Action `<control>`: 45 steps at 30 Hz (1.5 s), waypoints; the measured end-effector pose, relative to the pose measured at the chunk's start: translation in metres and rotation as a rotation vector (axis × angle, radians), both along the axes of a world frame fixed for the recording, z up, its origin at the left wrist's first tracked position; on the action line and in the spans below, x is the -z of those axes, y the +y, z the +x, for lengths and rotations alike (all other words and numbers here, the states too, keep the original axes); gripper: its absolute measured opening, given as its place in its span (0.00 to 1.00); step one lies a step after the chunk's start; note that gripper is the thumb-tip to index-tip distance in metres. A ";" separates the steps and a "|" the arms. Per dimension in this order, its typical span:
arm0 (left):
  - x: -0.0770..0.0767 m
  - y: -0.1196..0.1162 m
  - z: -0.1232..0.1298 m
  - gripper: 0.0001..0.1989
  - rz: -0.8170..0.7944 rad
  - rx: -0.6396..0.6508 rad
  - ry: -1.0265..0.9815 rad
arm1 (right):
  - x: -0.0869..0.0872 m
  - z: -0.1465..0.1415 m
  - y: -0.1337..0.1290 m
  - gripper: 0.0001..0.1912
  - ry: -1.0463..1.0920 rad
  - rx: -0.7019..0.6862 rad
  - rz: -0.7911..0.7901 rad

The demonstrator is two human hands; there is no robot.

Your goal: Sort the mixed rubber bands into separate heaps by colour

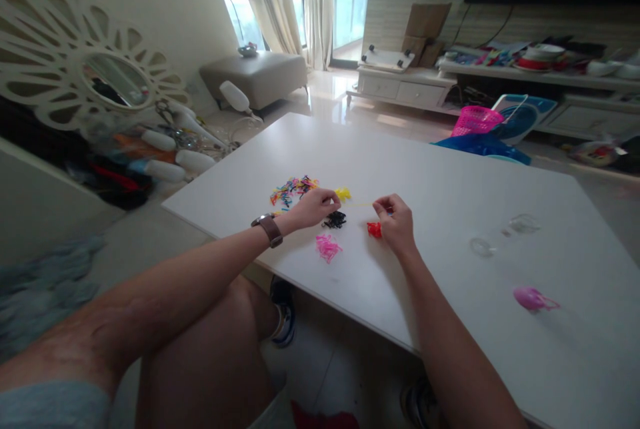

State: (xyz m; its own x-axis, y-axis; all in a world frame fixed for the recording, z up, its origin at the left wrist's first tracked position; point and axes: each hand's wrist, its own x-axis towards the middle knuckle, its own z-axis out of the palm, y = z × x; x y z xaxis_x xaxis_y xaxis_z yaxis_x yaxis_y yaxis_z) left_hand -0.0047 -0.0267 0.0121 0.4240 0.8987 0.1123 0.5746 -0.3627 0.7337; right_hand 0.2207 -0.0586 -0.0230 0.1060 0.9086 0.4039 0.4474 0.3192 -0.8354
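A thin yellow rubber band [359, 204] is stretched between my two hands above the white table. My left hand [320, 206], with a watch on its wrist, pinches one end. The other end is pinched by the fingertips of my right hand [395, 216]. Behind my left hand lies a mixed multicoloured pile of small bands [293, 190], partly covered by it. Small single-colour piles lie close by: yellow bands [343, 194], black bands [335, 219], pink bands [328, 248] and red bands [373, 229], the last partly hidden by my right hand.
On the right of the white table [440, 182] are a purple egg-shaped item [531, 298] and clear plastic pieces [523, 224]. A pink basket [476, 121] stands beyond the far edge. A lamp with several white shades [195, 161] is left of the table.
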 end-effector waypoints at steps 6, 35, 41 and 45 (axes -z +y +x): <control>0.001 0.006 -0.007 0.09 0.010 -0.020 0.034 | -0.001 -0.016 -0.005 0.07 -0.066 -0.081 0.088; 0.014 0.035 0.031 0.17 -0.876 -0.171 -0.674 | 0.010 -0.014 -0.003 0.06 -0.192 -0.136 0.107; 0.022 0.046 0.003 0.02 -0.368 -0.286 -0.219 | 0.010 -0.013 -0.004 0.06 -0.212 -0.129 0.133; 0.030 0.053 -0.013 0.01 -0.240 -0.308 -0.037 | 0.012 -0.012 -0.003 0.06 -0.231 -0.139 0.125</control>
